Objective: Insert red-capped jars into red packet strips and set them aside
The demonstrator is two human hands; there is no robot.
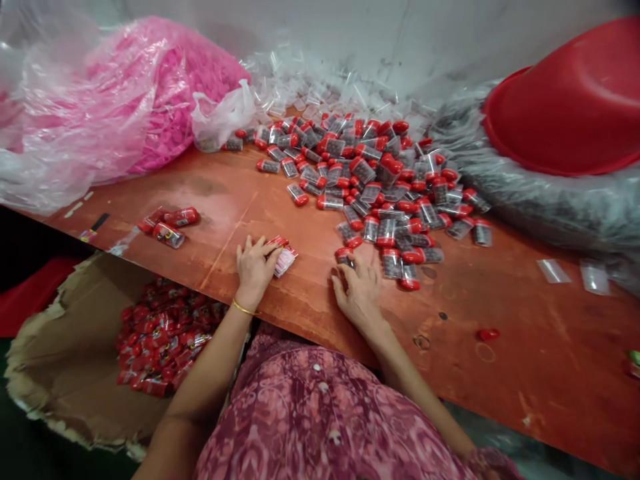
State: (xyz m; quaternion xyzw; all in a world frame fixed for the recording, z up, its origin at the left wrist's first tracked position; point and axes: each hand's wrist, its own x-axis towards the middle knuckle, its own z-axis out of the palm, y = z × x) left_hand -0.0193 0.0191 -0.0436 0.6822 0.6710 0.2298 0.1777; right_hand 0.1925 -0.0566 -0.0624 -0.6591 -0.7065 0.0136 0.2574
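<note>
My left hand point(256, 268) rests on the table, its thumb and fingers on the edge of a small stack of red and white printed labels point(286, 259). To the right, my right hand point(361, 290) has its fingertips on a small clear container with a red cap point(345, 256), partly covered by the fingers. Behind that hand spreads a big heap of similar red-capped containers point(370, 173) with dark contents. Left of my left hand lie several containers in red printed wrap point(170, 233).
A torn-edged cardboard box point(65, 360) below the table's left edge holds many red-wrapped containers point(165, 333). Pink items fill a plastic bag point(150, 93) at back left. A red tub point(575, 100) sits on a dark-filled bag point(540, 200). A loose red cap point(489, 334) lies at right.
</note>
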